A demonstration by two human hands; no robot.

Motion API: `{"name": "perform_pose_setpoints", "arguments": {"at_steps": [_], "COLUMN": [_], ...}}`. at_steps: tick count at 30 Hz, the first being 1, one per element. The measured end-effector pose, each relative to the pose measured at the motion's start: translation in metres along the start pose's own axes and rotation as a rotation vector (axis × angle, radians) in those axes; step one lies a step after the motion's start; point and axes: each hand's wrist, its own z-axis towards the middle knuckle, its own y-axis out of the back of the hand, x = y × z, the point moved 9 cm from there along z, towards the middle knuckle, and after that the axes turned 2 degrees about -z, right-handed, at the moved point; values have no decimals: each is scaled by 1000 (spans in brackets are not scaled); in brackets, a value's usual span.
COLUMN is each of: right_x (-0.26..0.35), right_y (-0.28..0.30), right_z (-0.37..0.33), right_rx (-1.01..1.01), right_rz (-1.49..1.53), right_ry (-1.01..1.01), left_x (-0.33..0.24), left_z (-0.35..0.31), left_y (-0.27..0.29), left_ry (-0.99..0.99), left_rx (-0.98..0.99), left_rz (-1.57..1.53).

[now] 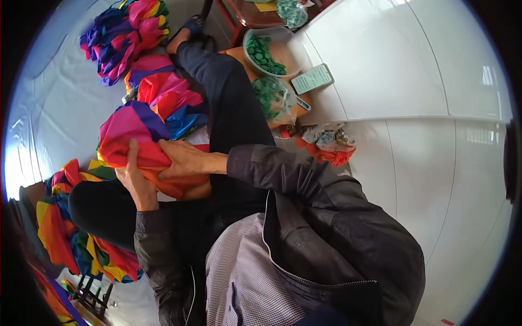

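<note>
Across my lap lies a bunched rainbow-coloured fabric (124,137), with pink, purple, red and orange parts showing. My left hand (138,183) is closed on its near edge, the thumb lying up over the red part. From the right, my right hand (186,158) grips the same fabric, fingers closed round a fold. The two hands are close together, and the fingertips under the cloth are hidden. Beyond them, more pink, red and blue fabric (163,92) spreads away beside my leg.
Another heap of coloured fabric (128,32) lies at the far left, and more cloth (65,223) hangs at the left. To the right stand a clear tub (283,46) of green discs, a bag of green pieces (272,98), a phone (312,79) and a red bag (333,156).
</note>
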Motion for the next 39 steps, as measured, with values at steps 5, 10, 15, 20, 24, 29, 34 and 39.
{"name": "perform_pose_setpoints", "arguments": {"at_steps": [5,10,15,20,24,29,34,39], "right_x": [-1,-1,24,46,61,54,-8,-49], "right_y": [3,36,39,31,45,76,90,79], "right_z": [10,20,17,9,-1,-11,-10,-23], "right_rx": [-25,-268,-357,-238,-301,-277,-417,-402], "right_rz": [188,300,151,308,360,482,317,112], "right_ry": [5,16,167,216,258,172,51,17], "left_x": [2,20,42,41,24,-30,-195,-302], "left_z": [-1,-15,-24,-10,-1,34,19,68], "left_y": [1,-5,-3,5,9,42,64,209], "left_ry": [48,-2,332,318,245,137,-739,-975], "left_rx": [114,285,182,194,117,-11,66,-500], "left_rz": [213,624,179,38,-2,-3,772,2006]}}
